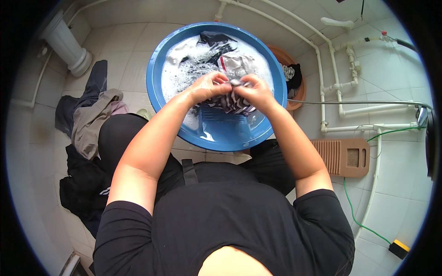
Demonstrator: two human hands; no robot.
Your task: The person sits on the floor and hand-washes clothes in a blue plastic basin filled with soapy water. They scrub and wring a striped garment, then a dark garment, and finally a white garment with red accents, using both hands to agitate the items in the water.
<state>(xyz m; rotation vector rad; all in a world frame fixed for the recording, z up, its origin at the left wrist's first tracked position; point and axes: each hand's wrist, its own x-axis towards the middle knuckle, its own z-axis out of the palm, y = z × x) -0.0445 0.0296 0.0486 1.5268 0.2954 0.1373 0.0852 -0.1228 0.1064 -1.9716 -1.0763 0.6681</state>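
Observation:
Over a round blue basin (153,76) of soapy water, both hands pinch one wet striped garment (237,104), dark with light stripes. My left hand (208,88) is closed on its upper edge, and my right hand (256,93) grips the same cloth a little to the right. Below the hands, part of the garment rests on the ridged blue slope (224,123) at the basin's near side. Dark cloth (217,41) and a pale grey piece with a red strip (239,63) lie among the suds beyond the hands.
Dark and beige clothes (92,119) lie on the tiled floor at left, with black clothing (80,179) nearer. An orange tub (301,92) with clothes stands behind the basin. At right are a brown washboard (343,158), white pipes (321,69), a grey hose and a green cord.

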